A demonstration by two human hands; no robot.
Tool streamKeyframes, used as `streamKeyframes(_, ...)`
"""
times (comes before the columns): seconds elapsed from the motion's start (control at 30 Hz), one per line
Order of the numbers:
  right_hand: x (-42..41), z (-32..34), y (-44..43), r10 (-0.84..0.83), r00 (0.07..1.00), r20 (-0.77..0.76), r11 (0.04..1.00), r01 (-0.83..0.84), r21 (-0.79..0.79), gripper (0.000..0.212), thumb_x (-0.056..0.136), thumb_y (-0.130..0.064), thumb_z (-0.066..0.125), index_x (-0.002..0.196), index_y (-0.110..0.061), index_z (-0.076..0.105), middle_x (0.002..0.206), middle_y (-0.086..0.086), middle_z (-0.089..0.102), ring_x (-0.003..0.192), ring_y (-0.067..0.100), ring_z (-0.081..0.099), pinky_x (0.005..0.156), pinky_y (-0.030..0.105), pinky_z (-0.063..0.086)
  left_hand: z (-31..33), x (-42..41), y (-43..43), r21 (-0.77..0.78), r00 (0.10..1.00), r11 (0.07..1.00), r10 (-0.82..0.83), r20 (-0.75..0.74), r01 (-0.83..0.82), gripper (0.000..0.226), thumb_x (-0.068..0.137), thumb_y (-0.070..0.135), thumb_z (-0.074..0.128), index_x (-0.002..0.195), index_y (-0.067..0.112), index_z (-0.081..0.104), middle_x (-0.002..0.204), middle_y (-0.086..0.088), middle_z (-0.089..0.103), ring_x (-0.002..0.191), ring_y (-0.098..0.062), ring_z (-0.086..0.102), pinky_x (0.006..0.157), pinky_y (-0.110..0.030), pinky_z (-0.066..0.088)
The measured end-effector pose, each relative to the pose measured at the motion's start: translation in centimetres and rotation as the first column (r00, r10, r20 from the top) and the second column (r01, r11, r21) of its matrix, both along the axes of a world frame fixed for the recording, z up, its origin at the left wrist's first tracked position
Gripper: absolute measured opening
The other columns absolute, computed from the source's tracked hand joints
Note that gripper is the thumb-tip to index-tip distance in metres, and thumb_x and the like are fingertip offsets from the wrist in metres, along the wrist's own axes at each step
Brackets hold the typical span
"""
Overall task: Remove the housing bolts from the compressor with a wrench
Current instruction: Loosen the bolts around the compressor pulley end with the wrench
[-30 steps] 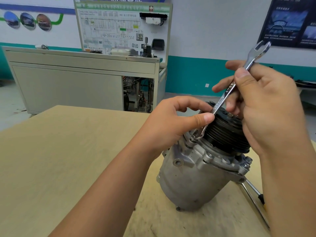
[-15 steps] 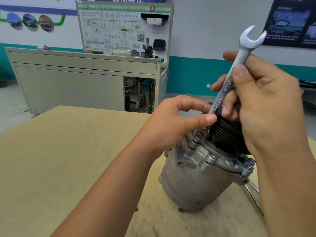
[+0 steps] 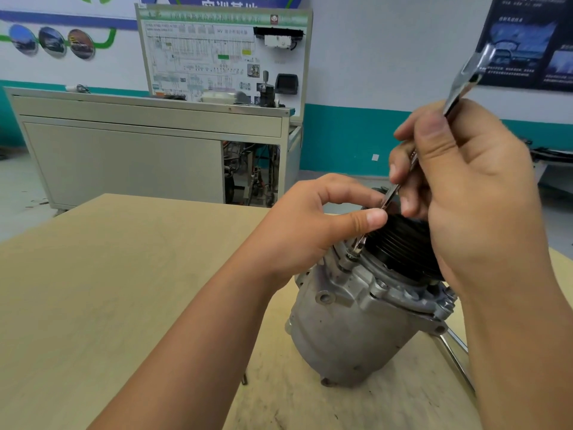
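- The compressor (image 3: 350, 324) stands on the wooden table (image 3: 93, 290) at about 4 o'clock in the view. It leans a little, so its black ribbed pulley (image 3: 400, 248) faces up toward 1 o'clock.
- The wrench (image 3: 462, 83) slants across the scene. Its lower end sits on a housing bolt (image 3: 349, 258) on the flange, at the pulley's 9 o'clock edge. Its open-ended head is blurred and points up toward 1 o'clock, in front of a dark poster (image 3: 533, 41).
- The right hand (image 3: 471, 193) is clamped on the wrench's shank. The thumb lies along the shank and the other fingers curl round it, above the pulley.
- The left hand (image 3: 310, 225) comes in from 7 o'clock with its fingers curled, over the compressor's 10 o'clock shoulder. Its thumb tip covers the lower shank and the forefinger tip lies just beside the shank above it. I cannot tell whether they pinch the shank or only steady it.
- A slim metal tool (image 3: 455, 355) lies on the table at the compressor's 3 o'clock side, partly hidden by the right forearm.
- Well behind the table, at 11 o'clock, a grey cabinet bench (image 3: 124, 156) stands with a wiring-diagram board (image 3: 223, 54) upright on its top.
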State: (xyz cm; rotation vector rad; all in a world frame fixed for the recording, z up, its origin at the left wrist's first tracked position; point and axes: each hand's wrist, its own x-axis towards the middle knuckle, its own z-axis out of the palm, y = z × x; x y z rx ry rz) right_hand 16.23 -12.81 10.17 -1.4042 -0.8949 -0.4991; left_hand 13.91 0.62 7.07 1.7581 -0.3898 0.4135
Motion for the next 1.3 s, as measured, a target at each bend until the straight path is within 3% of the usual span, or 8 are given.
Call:
streamKeyframes(0.17,0.3,0.0,-0.4,-0.030,0.999,0.034,0.999,0.029,0.015,0.025,0.097,-0.032,0.042,0.084,-0.030,0.063,0.069,-0.002,0.060,0.038,0.009,0.046,0.044,0.013,0.035,-0.2,0.0,-0.2,-0.037,0.999,0.999,0.032,-0.003,-0.032,0.013,0.075,0.017,0.076,0.073,0.026,0.066,0.090,0.005,0.063,0.081,-0.004,0.061,0.074,-0.019,0.047)
streamKeyframes(0.37,0.4,0.0,-0.6,-0.047,0.998,0.041,0.998,0.045,0.053,0.019,0.097,-0.025,0.046,0.092,-0.029,0.064,0.066,0.008,0.063,0.035,0.009,0.046,0.042,0.011,0.035,-0.1,-0.1,-0.6,-0.010,0.993,0.994,0.107,0.048,-0.106,0.021,0.071,0.019,0.079,0.066,0.029,0.061,0.077,0.019,0.059,0.075,0.008,0.058,0.065,0.001,0.036)
streamKeyframes(0.6,0.5,0.1,-1.0,-0.028,0.998,-0.047,0.992,0.034,0.120,0.014,0.094,-0.021,0.043,0.083,-0.023,0.052,0.066,-0.002,0.066,0.033,0.008,0.043,0.037,0.014,0.032,-0.2,0.0,-1.1,-0.007,0.992,0.993,0.121,0.039,-0.121,0.017,0.065,0.033,0.079,0.059,0.034,0.062,0.077,0.023,0.058,0.081,0.004,0.055,0.073,-0.014,0.037)
streamKeyframes(0.67,0.7,0.1,-1.1,-0.013,0.995,-0.096,0.992,0.025,0.124,0.017,0.096,-0.021,0.043,0.082,-0.023,0.052,0.065,-0.003,0.066,0.035,0.006,0.044,0.037,0.014,0.031,-0.3,0.0,-1.0,0.022,0.994,0.994,0.107,0.028,-0.108,0.014,0.073,0.030,0.077,0.067,0.034,0.064,0.084,0.021,0.060,0.086,0.002,0.055,0.076,-0.012,0.037)
streamKeyframes(0.8,0.9,0.1,-0.8,-0.021,0.986,-0.163,0.993,0.039,0.111,0.021,0.101,-0.015,0.040,0.085,-0.023,0.051,0.059,-0.008,0.062,0.040,0.003,0.044,0.041,0.013,0.035,-0.2,-0.2,-0.8,0.051,0.998,0.997,0.062,0.016,-0.063,0.011,0.089,0.027,0.062,0.094,0.028,0.072,0.099,0.009,0.064,0.102,-0.011,0.060,0.098,-0.042,0.045)
streamKeyframes(0.87,0.9,0.0,-0.6,-0.013,0.985,-0.170,0.996,0.028,0.085,0.016,0.101,-0.015,0.042,0.090,-0.024,0.051,0.057,-0.009,0.058,0.043,0.002,0.044,0.044,0.012,0.037,-0.2,-0.2,-0.8,0.055,0.997,0.996,0.070,0.020,-0.071,0.014,0.091,0.024,0.060,0.097,0.027,0.073,0.102,0.007,0.064,0.106,-0.009,0.059,0.102,-0.043,0.043)
streamKeyframes(1.13,1.3,-0.1,-0.8,-0.087,0.990,-0.108,0.996,0.087,-0.004,0.020,0.100,-0.014,0.043,0.095,-0.026,0.058,0.070,-0.007,0.065,0.046,0.005,0.051,0.046,0.016,0.040,-0.5,0.1,-1.0,0.020,0.995,0.995,0.101,-0.010,-0.100,0.009,0.086,0.026,0.066,0.093,0.025,0.072,0.105,0.005,0.063,0.106,-0.009,0.058,0.102,-0.043,0.043)
streamKeyframes(1.3,1.2,-0.3,-0.5,-0.118,0.991,-0.057,0.993,0.118,-0.005,0.027,0.100,-0.017,0.043,0.088,-0.031,0.064,0.065,-0.003,0.062,0.043,0.006,0.050,0.044,0.011,0.039,-0.6,0.2,-1.3,-0.043,0.995,0.994,0.098,-0.030,-0.099,0.016,0.074,0.035,0.070,0.085,0.025,0.069,0.105,-0.006,0.063,0.108,-0.029,0.058,0.097,-0.055,0.045)
